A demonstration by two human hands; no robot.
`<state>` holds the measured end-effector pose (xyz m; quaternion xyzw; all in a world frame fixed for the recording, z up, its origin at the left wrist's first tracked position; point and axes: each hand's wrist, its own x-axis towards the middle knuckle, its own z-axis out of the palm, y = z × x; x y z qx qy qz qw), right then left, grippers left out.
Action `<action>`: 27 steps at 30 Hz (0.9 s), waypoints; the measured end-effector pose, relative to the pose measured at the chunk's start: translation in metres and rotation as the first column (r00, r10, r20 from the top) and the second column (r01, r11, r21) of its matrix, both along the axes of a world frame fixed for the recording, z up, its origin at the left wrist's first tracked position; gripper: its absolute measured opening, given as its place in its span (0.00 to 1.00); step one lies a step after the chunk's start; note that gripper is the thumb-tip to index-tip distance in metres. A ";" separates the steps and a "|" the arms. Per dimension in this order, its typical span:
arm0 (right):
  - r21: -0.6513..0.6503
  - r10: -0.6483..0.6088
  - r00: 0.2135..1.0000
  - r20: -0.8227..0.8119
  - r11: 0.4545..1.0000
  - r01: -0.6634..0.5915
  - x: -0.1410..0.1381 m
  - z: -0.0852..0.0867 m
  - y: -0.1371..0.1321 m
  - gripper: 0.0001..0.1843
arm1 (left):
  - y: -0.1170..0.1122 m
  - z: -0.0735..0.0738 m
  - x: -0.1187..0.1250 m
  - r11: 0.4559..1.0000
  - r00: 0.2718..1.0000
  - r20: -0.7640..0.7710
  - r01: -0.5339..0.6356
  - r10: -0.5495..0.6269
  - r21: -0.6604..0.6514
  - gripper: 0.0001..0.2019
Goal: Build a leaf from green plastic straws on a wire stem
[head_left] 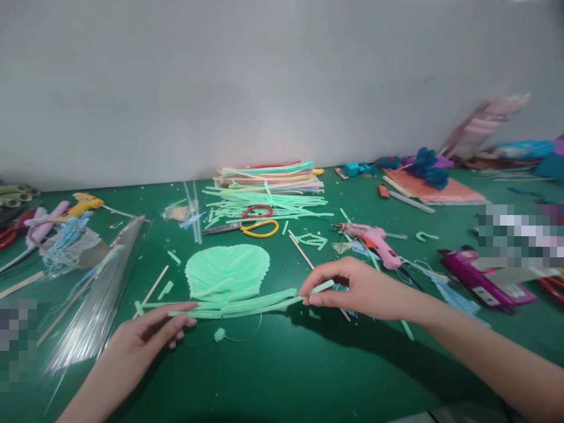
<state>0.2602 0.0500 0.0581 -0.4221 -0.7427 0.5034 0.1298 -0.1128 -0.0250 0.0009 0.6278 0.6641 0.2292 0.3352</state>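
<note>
On the green table (282, 364) lies a mint-green leaf-shaped piece (227, 270) made of pipe cleaners side by side. A bundle of mint-green pipe cleaners (247, 302) runs across its lower edge. My left hand (152, 335) pinches the bundle's left end. My right hand (352, 288) pinches its right end between thumb and fingers. A thin wire with a small green bead (219, 335) lies just below the bundle.
Scissors (253, 226) with red and yellow handles and loose green pipe cleaners (264, 205) lie behind, before a multicoloured stack (268, 175). A pink glue gun (379, 244) sits right; a yellow glue gun (81, 204) and clear plastic wrap (94, 294) sit left. Wooden sticks lie scattered.
</note>
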 end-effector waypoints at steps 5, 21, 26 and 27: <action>-0.132 -0.108 0.988 -0.114 0.987 0.093 0.004 -0.015 -0.004 0.17 | -0.006 -0.018 -0.006 0.936 0.952 -0.305 0.094 0.015 0.340 0.18; -0.003 -0.277 0.960 -0.039 0.961 0.277 0.003 -0.034 -0.032 0.15 | -0.055 -0.034 0.019 0.779 0.700 -0.708 0.391 0.093 0.489 0.29; 0.045 -0.311 0.950 -0.014 0.949 0.311 0.007 -0.034 -0.033 0.14 | -0.046 -0.037 0.052 0.738 0.640 -0.759 0.453 0.122 0.501 0.30; 0.052 -0.313 0.950 -0.020 0.948 0.314 0.008 -0.035 -0.033 0.14 | -0.045 -0.038 0.058 0.733 0.639 -0.761 0.463 0.115 0.499 0.29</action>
